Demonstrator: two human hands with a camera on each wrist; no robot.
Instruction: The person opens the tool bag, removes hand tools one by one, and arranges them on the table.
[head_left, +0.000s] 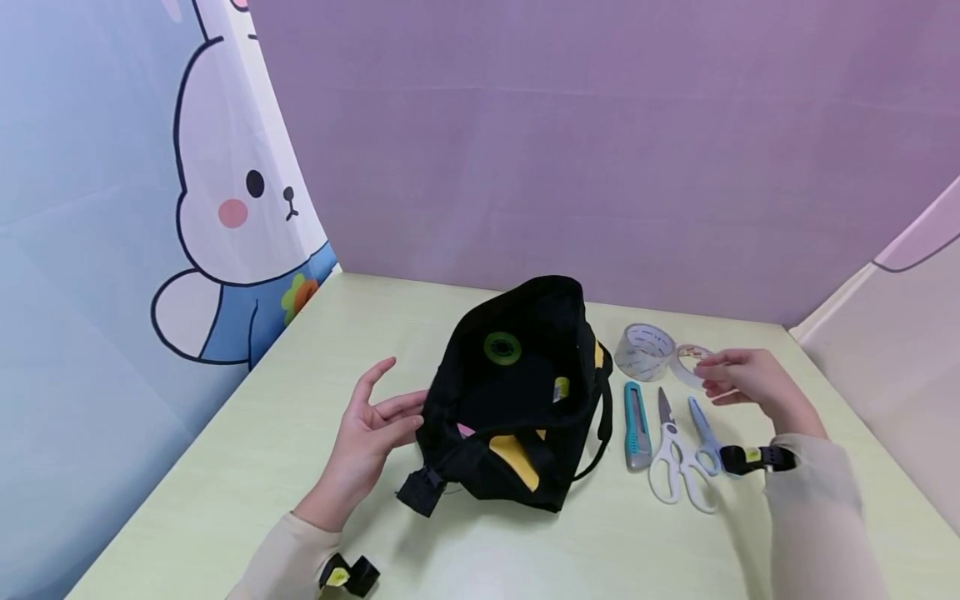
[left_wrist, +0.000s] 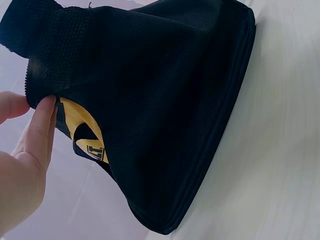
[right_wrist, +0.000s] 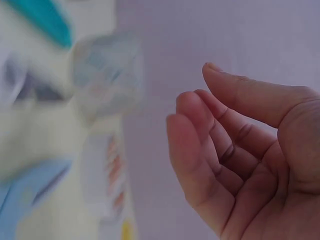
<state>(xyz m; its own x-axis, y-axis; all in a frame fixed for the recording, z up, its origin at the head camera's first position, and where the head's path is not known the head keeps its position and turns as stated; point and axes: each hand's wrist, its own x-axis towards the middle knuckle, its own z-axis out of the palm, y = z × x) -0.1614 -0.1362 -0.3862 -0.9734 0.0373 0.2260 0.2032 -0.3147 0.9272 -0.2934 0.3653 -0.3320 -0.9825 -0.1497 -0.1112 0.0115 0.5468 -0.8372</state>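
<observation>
1. At far left, one cartoon rabbit (head_left: 236,158) in blue is pictured on the wall.
2. Near left, the tips of the left hand (head_left: 363,450) are laid against the left rim of the bag, fingers extended and one digit held away; no closed grip is shown. One small black device (head_left: 358,575) is worn at the wrist.
3. At centre on the pale table (head_left: 487,562), one black bag (head_left: 517,400) is seen, its mouth gaping upward and its soft sides slumped and creased. It is trimmed with yellow patches (head_left: 515,462), its zipped rim is shown close up from the left wrist, and one dangling strap (head_left: 606,417) is looped along its right side.
4. Inside the bag, one green roll (head_left: 489,348), one small yellow item (head_left: 561,388) and one scrap of pink (head_left: 465,430) are glimpsed; the last two cannot be identified.
5. Right of the bag, one wide clear tape roll (head_left: 642,358) is set farther back, with one teal cutter (head_left: 637,427) laid nearer.
6. Beside the cutter, two pairs of scissors are counted: white-handled scissors (head_left: 671,433) and blue scissors (head_left: 702,423). One narrower tape roll (head_left: 681,371) is placed beyond them.
7. At far right, the right hand (head_left: 750,383) is held above the table by the narrower roll, empty, its fingers loosely bent.
</observation>
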